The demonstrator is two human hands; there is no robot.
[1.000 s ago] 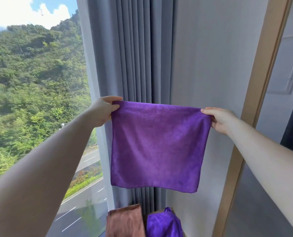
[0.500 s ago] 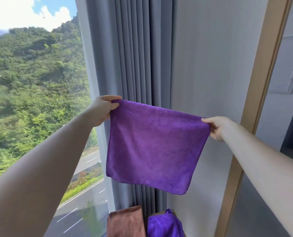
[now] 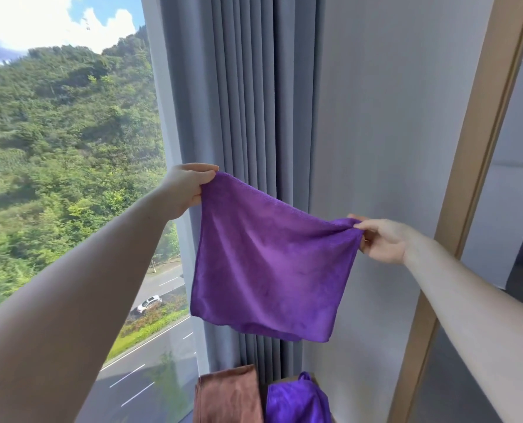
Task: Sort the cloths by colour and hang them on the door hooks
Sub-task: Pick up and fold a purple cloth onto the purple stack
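Held purple cloth [image 3: 269,264]: a square of fluffy purple microfibre held up in the air at the centre of the frame, in front of the curtain and wall. Its top edge slopes down from left to right and sags slightly between the hands. The bottom edge hangs free, with part of a back layer showing below it.
Left hand [image 3: 184,189]: left of centre, on a bare arm reaching in from the lower left. Thumb and fingers pinch the cloth's upper left corner, the higher of the two.
Right hand [image 3: 382,239]: right of centre and lower than the left. Its fingertips pinch the upper right corner, which is bunched into gathers.
Hands together: well apart, one at each top corner, both gripping the same cloth.
Brown cloth [image 3: 229,395]: at the bottom edge, just left of centre, below the held cloth and cut off by the frame. What supports it cannot be told.
Lower purple cloth [image 3: 296,401]: just beside the brown cloth on its right, bunched, with a small loop standing up at its top.
Curtain [image 3: 248,102]: grey, in vertical pleats, running from top centre to the bottom.
Wall [image 3: 391,117]: pale grey, right of the curtain.
Wooden frame [image 3: 473,148]: a light wood strip slanting down the right side.
Window [image 3: 159,117]: fills the left third, showing a green wooded hillside [image 3: 65,132], white clouds at upper left, and a road [image 3: 144,361] with a pale car [image 3: 148,303] at lower left.
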